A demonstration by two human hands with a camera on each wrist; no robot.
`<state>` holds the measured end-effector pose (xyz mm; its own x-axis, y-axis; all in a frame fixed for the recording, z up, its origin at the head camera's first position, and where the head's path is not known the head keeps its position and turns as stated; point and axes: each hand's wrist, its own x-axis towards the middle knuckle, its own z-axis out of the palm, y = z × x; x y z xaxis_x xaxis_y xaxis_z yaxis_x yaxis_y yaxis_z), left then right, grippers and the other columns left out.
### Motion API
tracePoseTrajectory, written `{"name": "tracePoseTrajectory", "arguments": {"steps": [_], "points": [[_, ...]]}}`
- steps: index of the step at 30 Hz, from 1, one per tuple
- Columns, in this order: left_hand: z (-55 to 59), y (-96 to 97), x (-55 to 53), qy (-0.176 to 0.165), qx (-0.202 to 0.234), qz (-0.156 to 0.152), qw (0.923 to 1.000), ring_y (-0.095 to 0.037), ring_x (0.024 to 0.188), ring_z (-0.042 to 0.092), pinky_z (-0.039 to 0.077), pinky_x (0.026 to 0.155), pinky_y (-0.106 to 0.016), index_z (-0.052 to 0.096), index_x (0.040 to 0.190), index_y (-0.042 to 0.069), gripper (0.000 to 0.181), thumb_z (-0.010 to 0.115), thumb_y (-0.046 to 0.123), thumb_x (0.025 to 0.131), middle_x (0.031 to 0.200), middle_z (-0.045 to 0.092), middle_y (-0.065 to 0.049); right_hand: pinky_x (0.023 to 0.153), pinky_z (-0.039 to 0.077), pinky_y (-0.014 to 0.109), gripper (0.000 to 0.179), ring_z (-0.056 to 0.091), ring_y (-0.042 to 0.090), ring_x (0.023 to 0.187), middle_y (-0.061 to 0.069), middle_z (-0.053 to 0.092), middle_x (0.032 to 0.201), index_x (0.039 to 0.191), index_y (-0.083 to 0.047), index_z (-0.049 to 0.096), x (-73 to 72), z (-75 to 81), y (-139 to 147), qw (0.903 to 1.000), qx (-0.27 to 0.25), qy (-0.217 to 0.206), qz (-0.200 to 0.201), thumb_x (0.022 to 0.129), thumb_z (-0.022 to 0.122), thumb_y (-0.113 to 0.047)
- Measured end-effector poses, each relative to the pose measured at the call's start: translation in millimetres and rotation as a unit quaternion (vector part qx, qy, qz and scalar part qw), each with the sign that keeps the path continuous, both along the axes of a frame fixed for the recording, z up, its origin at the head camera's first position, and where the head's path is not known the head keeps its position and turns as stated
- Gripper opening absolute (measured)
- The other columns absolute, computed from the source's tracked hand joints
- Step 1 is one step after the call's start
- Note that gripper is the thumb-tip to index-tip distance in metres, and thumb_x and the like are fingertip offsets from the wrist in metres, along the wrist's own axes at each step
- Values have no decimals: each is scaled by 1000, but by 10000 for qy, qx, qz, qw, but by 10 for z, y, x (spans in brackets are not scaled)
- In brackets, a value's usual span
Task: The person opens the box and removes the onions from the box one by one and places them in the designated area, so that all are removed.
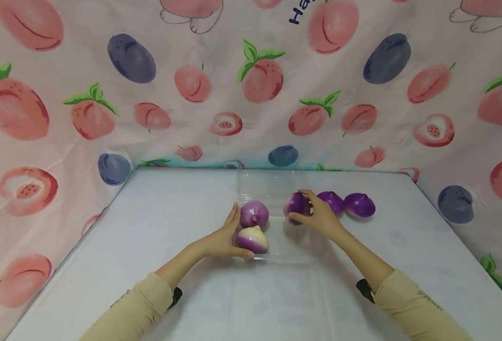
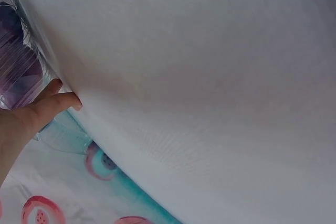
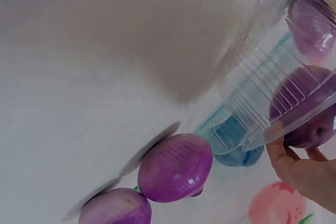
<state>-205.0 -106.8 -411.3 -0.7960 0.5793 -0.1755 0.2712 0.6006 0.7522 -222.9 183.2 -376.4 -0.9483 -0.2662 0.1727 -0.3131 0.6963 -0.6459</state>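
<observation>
A clear plastic box (image 1: 278, 255) sits on the table with two onions inside its left part: a light purple onion (image 1: 254, 213) and, nearer the front, a white-and-purple onion (image 1: 252, 240). My left hand (image 1: 225, 239) rests against the box's left front corner, fingers straight along the side and thumb at the front edge. At the box's right side, my right hand (image 1: 319, 215) grips a dark purple onion (image 1: 296, 207) between thumb and fingers. In the right wrist view this held onion (image 3: 302, 106) shows partly through the ribbed clear wall.
Two more purple onions lie to the right of the box, one purple onion (image 1: 330, 201) partly behind my right hand and another onion (image 1: 360, 205) beside it. A white cover (image 1: 169, 208) spreads over the table. Fruit-printed cloth (image 1: 225, 85) hangs behind and at the sides.
</observation>
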Motion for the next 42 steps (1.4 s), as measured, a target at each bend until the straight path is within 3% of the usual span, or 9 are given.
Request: {"name": "tracePoseTrajectory", "arguments": {"steps": [5, 11, 18, 24, 28, 32, 36, 38, 42], "points": [[9, -3, -2, -24, 20, -35, 10000, -35, 145, -9, 18, 115, -52, -19, 147, 5, 132, 74, 59, 70, 153, -32, -8, 84, 54, 44, 65, 60, 39, 102, 34, 50, 128, 138, 1, 37, -1, 25, 34, 9976, -647, -253, -70, 84, 71, -16], [23, -10, -19, -108, 5, -49, 9999, -36, 145, -9, 18, 115, -53, -19, 148, 6, 130, 75, 55, 72, 153, -32, -8, 88, 53, 45, 73, 60, 42, 106, 33, 50, 128, 142, -1, 31, 44, 25, 57, 9931, -1146, -183, -164, 83, 72, -11], [20, -12, -47, -106, -18, -104, 9999, -36, 144, -10, 18, 115, -53, -20, 148, 7, 131, 74, 56, 72, 153, -32, -10, 87, 53, 44, 73, 58, 37, 103, 27, 44, 125, 143, -5, 33, 81, 40, 136, 9937, -1110, 118, -58, 82, 73, -11], [5, -13, -48, -75, 2, -115, 9999, -36, 144, -11, 17, 115, -53, -20, 148, 6, 131, 74, 57, 71, 153, -33, -9, 92, 48, 51, 65, 49, 35, 111, 25, 42, 124, 131, 4, 37, 117, 9, 210, 9933, -1114, 298, 7, 79, 74, -6], [6, -20, -42, -100, -2, -109, 9999, -35, 144, -10, 17, 115, -53, -20, 147, 7, 132, 74, 58, 71, 153, -33, -8, 88, 50, 40, 66, 50, 35, 110, 24, 42, 125, 125, 7, 31, 134, -26, 270, 9945, -1044, 75, 63, 78, 75, -6], [11, -21, -43, -100, -32, -156, 9998, -36, 144, -11, 17, 115, -53, -21, 147, 8, 132, 74, 59, 71, 152, -34, -7, 83, 47, 17, 68, 49, 34, 111, 23, 40, 126, 123, 5, 27, 141, -57, 328, 9937, -1111, -28, 160, 76, 76, -6], [12, -17, -44, -89, -5, -168, 9998, -36, 144, -11, 17, 115, -53, -22, 147, 8, 132, 73, 59, 71, 152, -34, -7, 84, 39, 6, 79, 45, 35, 117, 23, 38, 128, 134, 4, 24, 131, -81, 391, 9920, -1213, 62, 353, 75, 77, -3], [17, -15, -40, -84, -7, -168, 9998, -36, 144, -12, 17, 115, -53, -21, 147, 8, 132, 73, 59, 71, 152, -34, -8, 92, 41, 14, 83, 44, 35, 119, 23, 39, 130, 139, 2, 26, 132, -79, 421, 9928, -1106, 213, 398, 73, 78, -3], [29, -14, -35, -73, -24, -175, 9998, -36, 144, -12, 17, 115, -53, -21, 147, 8, 131, 74, 58, 71, 152, -34, -9, 99, 41, 47, 76, 43, 35, 120, 22, 42, 131, 136, -1, 39, 154, -53, 461, 9938, -959, 408, 398, 72, 79, -5]]}}
